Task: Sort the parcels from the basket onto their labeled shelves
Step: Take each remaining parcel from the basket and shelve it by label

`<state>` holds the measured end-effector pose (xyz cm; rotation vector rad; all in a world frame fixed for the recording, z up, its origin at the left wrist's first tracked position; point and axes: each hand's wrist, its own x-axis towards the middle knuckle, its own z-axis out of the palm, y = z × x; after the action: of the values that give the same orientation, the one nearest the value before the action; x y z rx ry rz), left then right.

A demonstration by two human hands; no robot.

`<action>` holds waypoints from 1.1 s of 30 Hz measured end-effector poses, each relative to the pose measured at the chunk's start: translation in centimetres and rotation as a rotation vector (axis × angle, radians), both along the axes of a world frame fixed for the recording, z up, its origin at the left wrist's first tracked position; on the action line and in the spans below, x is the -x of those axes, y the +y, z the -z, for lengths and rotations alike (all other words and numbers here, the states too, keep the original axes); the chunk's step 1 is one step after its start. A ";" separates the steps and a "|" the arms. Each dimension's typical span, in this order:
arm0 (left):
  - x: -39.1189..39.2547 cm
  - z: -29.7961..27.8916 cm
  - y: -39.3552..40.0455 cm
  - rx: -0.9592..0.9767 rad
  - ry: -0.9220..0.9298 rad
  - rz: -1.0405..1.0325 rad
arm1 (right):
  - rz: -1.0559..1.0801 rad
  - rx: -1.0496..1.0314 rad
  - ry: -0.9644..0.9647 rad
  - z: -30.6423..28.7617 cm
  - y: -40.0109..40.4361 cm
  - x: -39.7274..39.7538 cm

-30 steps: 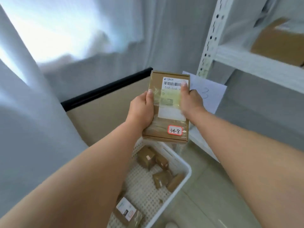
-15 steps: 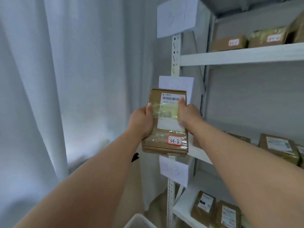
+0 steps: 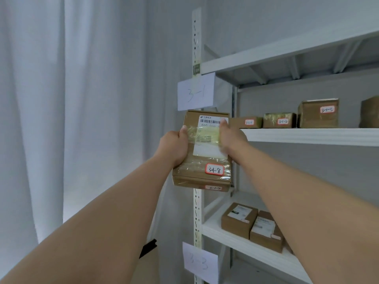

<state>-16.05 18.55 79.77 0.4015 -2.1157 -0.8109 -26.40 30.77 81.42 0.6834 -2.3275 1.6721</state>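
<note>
Left hand (image 3: pixel 174 148) and right hand (image 3: pixel 230 138) grip the parcel (image 3: pixel 205 158) at its sides, sticker outward, apparently to match the shelf sign (image 3: pixel 195 93).

Upper shelf (image 3: pixel 307 136): left end bare in front of the small parcels (image 3: pixel 280 120), which sit toward the back; headroom open above them. Upright post (image 3: pixel 197 212) and paper sign (image 3: pixel 195 91) stand beside the entry. Lower shelf (image 3: pixel 235 238): two boxes (image 3: pixel 252 224) occupy its left part.
</note>
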 end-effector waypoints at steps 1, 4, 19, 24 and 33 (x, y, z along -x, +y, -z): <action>0.1 -0.8 0.4 0.000 0.004 -0.002 | -0.016 0.010 0.000 -0.9 0.3 0.0; 0.9 -2.6 1.9 -0.024 -0.019 0.005 | -0.006 0.007 -0.041 -2.5 1.9 0.5; 13.5 -3.9 18.1 -0.190 -0.355 0.252 | 0.038 -0.013 -0.411 -2.8 20.1 8.9; 16.3 -3.4 20.1 -0.158 -0.371 0.252 | 0.103 -0.002 -0.372 -2.0 22.3 11.1; 19.5 -3.9 21.4 -0.091 -0.350 0.397 | 0.298 0.081 -0.470 -2.6 24.2 12.1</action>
<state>-35.53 39.93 83.69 0.1784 -2.5363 -1.1333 -38.54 54.93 83.97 -0.0896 -2.4745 1.9220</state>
